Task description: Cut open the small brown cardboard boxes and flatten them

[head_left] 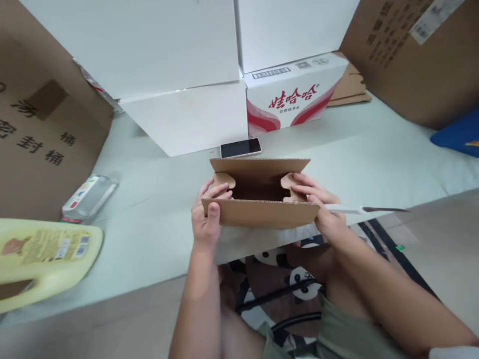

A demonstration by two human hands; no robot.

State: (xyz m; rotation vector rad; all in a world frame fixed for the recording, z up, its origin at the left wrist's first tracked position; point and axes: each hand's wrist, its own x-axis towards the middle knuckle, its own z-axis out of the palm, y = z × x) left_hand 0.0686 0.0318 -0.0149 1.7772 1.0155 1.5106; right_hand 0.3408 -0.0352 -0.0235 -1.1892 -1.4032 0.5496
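Note:
A small brown cardboard box (pixel 262 213) is held upright near the table's front edge, its top flaps raised and its inside dark. My left hand (pixel 207 214) grips the left end, with the thumb on the near flap and fingers over the left end flap. On the right end, my right hand (pixel 326 212) holds the box the same way, fingers bent over the end flap. A knife (pixel 352 208) with a white handle points right from beside my right hand; I cannot tell whether it lies on the table or is in the hand. The box bottom is hidden.
Behind the box lies a phone (pixel 240 148), before stacked white boxes (pixel 187 119) and a white-and-red carton (pixel 292 99). Large brown cartons stand left (pixel 41 134) and right (pixel 415 65). A clear bottle (pixel 90 197) and yellow jug (pixel 52 254) are at left, a blue object (pixel 458 133) at right.

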